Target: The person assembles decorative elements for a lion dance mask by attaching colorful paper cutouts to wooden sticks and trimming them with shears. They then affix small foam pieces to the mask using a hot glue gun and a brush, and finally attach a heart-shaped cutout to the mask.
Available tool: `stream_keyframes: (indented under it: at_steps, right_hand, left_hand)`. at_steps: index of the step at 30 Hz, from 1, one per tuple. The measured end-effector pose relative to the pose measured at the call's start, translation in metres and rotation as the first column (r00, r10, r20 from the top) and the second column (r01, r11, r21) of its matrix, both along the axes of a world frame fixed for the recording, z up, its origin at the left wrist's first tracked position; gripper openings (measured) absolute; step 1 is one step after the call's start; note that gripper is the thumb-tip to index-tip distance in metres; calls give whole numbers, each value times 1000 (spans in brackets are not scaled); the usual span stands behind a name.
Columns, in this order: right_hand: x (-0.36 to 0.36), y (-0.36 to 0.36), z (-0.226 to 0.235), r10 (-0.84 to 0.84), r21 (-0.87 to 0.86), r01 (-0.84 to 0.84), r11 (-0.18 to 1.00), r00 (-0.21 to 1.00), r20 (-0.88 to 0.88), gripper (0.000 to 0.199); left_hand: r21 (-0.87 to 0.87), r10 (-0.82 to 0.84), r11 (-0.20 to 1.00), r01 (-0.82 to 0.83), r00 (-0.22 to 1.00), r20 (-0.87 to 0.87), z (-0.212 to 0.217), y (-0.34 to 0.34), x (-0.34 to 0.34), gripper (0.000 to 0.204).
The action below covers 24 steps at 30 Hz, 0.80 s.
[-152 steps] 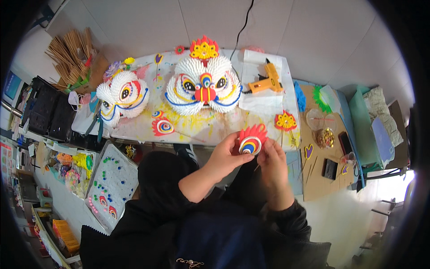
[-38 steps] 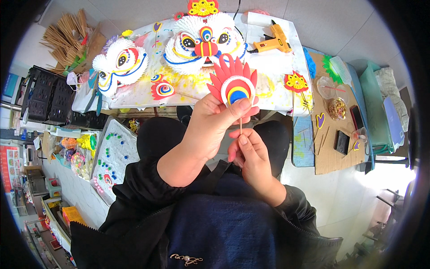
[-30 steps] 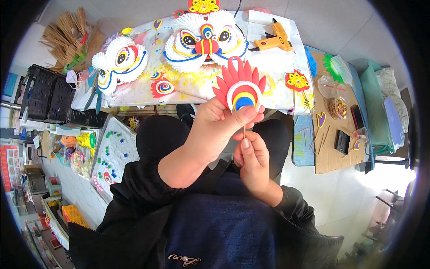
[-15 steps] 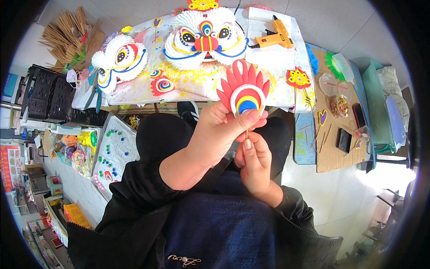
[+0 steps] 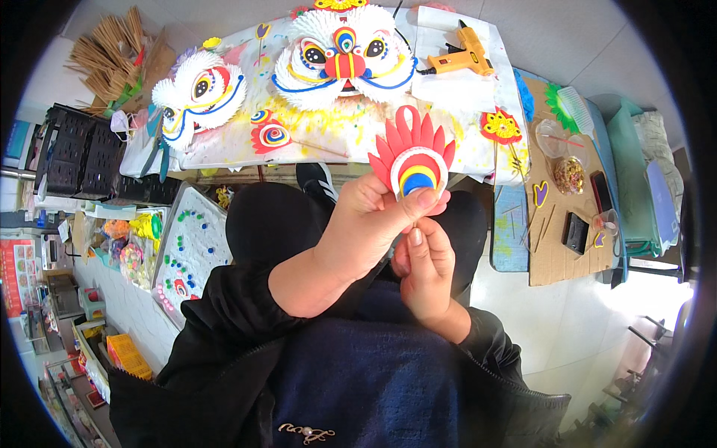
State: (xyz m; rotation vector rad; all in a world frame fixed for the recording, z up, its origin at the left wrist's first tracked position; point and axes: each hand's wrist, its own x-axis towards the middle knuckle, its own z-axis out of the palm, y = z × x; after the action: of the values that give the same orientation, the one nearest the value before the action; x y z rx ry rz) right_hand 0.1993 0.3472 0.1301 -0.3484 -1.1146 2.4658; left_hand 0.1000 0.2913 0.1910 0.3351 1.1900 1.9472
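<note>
Above my lap is a flower-like ornament (image 5: 415,158) with red petals round a white-rimmed disc of red, yellow and blue bands. My left hand (image 5: 358,235) grips its lower edge, the thumb lying across the front of the blue centre. Just below, my right hand (image 5: 429,276) is closed, thumb against fingers, round the thin stick (image 5: 415,224) under the ornament. Only a short piece of that stick shows between my hands. Beyond them, a white lion head (image 5: 345,60) with black eyes and blue trim sits on the paint-stained table (image 5: 321,127).
A second lion piece (image 5: 198,97) sits at the table's left, and an orange glue gun (image 5: 463,54) lies far right. Cardboard (image 5: 571,254) with sticks and a cup of gold bits (image 5: 569,173) is on the right. A tray (image 5: 196,257) with coloured balls stands at left.
The ornament and my left hand have shifted slightly right and down in the picture. My right hand's thumb sits a little higher, and less of the stick shows between the hands.
</note>
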Motion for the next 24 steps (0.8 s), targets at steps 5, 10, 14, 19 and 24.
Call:
stream_keyframes:
  at_steps: [5,10,14,19,24]
  right_hand:
    - [0,1,-1,8,-10,-8,1000,1000,-3,23]
    - [-1,1,-1,4,-8,-3,1000,1000,6,22]
    - [-1,0,-1,2,-33,-2,999,1000,10,22]
    - [-2,0,-3,2,-41,-2,999,1000,-2,21]
    - [-3,0,-6,10,-59,-9,998,1000,6,20]
  left_hand:
    - [-26,8,1000,-9,1000,-20,-3,0,1,19]
    - [4,14,1000,-14,1000,-5,-5,-1,2,20]
    - [16,31,999,-30,1000,-3,-7,-1,4,22]
    - [0,34,999,-34,999,-24,-10,-2,3,23]
    - [1,49,999,-49,999,-22,-15,-3,4,24]
